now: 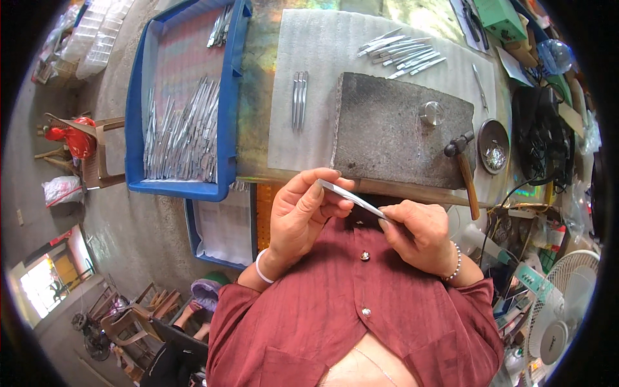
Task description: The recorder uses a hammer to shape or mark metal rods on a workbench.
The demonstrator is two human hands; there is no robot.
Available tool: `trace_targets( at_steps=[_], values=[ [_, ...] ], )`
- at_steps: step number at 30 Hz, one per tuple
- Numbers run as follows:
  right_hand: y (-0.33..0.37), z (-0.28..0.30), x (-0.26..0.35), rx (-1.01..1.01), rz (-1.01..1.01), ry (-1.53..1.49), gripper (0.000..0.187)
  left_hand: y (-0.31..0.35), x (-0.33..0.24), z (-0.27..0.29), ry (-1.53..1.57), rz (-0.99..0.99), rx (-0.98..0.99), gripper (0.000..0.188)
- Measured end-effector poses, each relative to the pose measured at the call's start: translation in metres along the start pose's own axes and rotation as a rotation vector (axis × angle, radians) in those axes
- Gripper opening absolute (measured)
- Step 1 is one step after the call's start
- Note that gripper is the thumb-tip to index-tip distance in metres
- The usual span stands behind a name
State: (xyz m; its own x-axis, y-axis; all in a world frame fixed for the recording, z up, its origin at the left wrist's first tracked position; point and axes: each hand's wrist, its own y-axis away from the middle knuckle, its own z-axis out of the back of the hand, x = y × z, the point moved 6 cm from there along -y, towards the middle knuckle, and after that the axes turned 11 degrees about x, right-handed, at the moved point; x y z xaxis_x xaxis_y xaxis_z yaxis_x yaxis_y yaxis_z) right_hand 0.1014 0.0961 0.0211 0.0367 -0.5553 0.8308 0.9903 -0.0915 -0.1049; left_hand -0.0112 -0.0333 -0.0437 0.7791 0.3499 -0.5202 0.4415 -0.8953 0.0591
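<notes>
A slim, shiny silver metal piece is held slantwise in front of my chest. My left hand pinches its upper left end between thumb and fingers. The lower right end is gripped by the thumb and fingers of my right hand, which partly cover it. Beyond my hands a dark stone block lies on a white foam sheet. Resting on the block are a small round metal disc and a hammer, whose wooden handle sticks out over the near edge.
To the left, a blue tray holds many similar metal pieces. Three more lie left of the block, and a heap sits behind it. A round dish of metal bits stands right; a fan is at lower right.
</notes>
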Motion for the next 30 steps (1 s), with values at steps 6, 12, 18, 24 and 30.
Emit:
trace_targets(
  at_steps=[6, 12, 18, 24, 30],
  values=[
    [-0.002, 0.001, -0.002, 0.019, 0.023, 0.071, 0.015, -0.003, 0.004, -0.003, -0.287, 0.045, -0.046, 0.027],
    [-0.001, -0.001, -0.008, 0.053, -0.018, 0.012, 0.010, -0.008, 0.006, -0.005, -0.225, 0.079, -0.100, 0.026],
    [0.000, -0.002, -0.020, 0.107, -0.188, -0.191, 0.007, -0.012, 0.009, -0.005, -0.234, 0.114, -0.113, 0.030],
    [0.001, -0.012, -0.037, 0.212, -0.351, -0.500, 0.010, -0.015, 0.010, -0.003, -0.254, 0.122, -0.105, 0.030],
    [0.006, -0.026, -0.048, 0.321, -0.588, -0.968, 0.013, -0.018, 0.011, -0.002, -0.242, 0.137, -0.088, 0.031]
  ],
)
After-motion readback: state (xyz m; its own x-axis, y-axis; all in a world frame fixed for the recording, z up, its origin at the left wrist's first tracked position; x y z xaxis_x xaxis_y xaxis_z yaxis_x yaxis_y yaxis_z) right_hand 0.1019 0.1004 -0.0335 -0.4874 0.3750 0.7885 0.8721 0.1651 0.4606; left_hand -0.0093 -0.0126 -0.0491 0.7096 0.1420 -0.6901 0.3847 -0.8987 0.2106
